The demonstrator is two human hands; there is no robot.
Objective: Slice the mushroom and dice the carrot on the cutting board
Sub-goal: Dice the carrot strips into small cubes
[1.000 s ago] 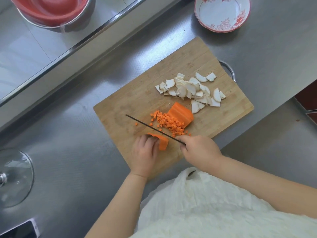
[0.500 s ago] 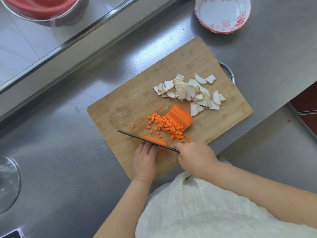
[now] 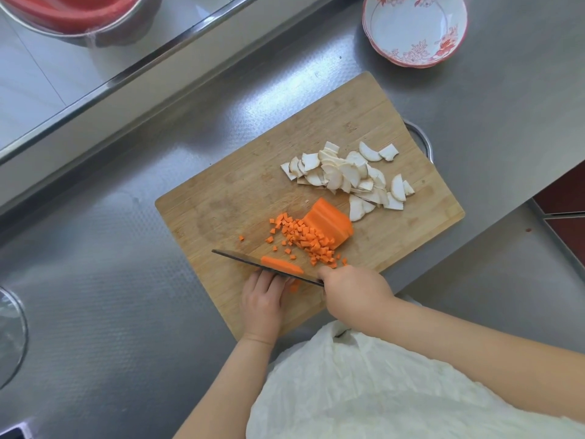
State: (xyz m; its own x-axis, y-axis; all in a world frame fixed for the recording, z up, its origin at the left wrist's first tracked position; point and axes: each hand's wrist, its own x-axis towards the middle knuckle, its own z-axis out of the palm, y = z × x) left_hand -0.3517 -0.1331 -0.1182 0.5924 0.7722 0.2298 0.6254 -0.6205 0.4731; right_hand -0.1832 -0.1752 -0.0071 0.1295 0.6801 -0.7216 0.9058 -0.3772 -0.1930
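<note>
A wooden cutting board (image 3: 240, 191) lies slantwise on the steel counter. White mushroom slices (image 3: 348, 175) are heaped on its right half. An orange carrot chunk (image 3: 329, 221) sits mid-board with several small carrot dice (image 3: 304, 240) spread beside it. My right hand (image 3: 354, 293) grips the handle of a dark knife (image 3: 240, 259), whose blade lies across a thin carrot slab (image 3: 281, 264) near the board's front edge. My left hand (image 3: 262, 304) is just behind the blade, fingertips hidden under it, holding the carrot piece down.
A red-and-white flowered bowl (image 3: 414, 30) stands at the back right. A steel basin with a red bowl (image 3: 72, 17) sits back left beyond a raised counter rail. A glass lid (image 3: 9, 337) lies at the left edge. The counter drops off at the right.
The knife has cut down into the carrot piece under my left hand, leaving a thin slab on the far side of the blade. My view has shifted slightly.
</note>
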